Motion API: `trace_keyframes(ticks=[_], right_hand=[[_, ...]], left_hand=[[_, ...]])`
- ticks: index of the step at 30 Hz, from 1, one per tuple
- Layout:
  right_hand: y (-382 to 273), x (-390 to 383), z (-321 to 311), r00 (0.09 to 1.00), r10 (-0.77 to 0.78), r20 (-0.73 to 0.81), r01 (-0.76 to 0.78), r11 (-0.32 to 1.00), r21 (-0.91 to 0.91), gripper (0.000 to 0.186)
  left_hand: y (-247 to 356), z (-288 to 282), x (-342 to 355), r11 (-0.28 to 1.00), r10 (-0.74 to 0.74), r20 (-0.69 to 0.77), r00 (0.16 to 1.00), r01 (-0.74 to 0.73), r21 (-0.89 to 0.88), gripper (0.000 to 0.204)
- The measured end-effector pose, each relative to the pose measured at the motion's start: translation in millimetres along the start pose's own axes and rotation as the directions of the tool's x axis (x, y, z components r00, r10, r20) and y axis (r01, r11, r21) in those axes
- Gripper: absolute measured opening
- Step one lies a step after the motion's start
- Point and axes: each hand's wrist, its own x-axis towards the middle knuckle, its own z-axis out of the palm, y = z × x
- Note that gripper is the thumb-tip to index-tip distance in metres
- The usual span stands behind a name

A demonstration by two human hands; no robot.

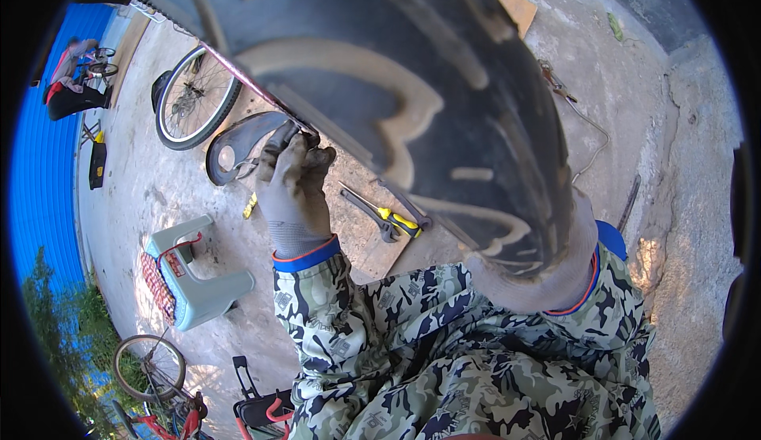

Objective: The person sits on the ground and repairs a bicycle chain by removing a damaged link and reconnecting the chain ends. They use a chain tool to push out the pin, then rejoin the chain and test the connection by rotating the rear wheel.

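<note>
Bicycle tire (483, 75) looms: your left hand (295, 172) at left edge, fingers pressed together; right hand (514, 288), lower edge, fingers hidden, can't tell!

No text, label, brand, number or sign can be read.

Red-white cloth (156, 283) on pale-blue stool (187, 289); blue wall (40, 174) left.

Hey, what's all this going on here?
A person in camouflage clothing is handling a large black tyre that fills much of the view. The left hand is up close to its edge; exactly what it grips is unclear. The right hand is partly hidden behind the tyre. A wrench and yellow-and-black screwdriver lie on a board nearby.
</note>
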Motion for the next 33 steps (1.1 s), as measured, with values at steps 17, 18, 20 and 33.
trace_keyframes(ticks=[17, 18, 20, 33], right_hand=[[1.0, -1.4, 1.3, 0.988, -0.152, 0.002, 0.151, 0.981, -0.122, 0.065], [1.6, -1.3, 1.1, 0.988, -0.154, -0.001, 0.153, 0.980, -0.127, 0.065], [2.8, -1.0, 1.2, 0.987, -0.162, 0.000, 0.161, 0.977, -0.139, 0.065], [2.0, -1.0, 4.2, 0.987, -0.158, -0.027, 0.153, 0.980, -0.128, 0.059]], left_hand=[[-9.4, -5.4, 0.9, 0.974, -0.120, -0.020, 0.993, 0.114, -0.195, 0.027], [-5.9, -1.7, -1.7, 0.981, -0.109, -0.031, 0.994, 0.102, -0.167, 0.027], [-1.7, 4.7, -4.1, 0.994, -0.084, -0.048, 0.995, 0.080, -0.076, 0.027], [-1.3, 18.2, -7.8, 0.974, 0.057, -0.104, 0.993, -0.033, 0.224, 0.025]])
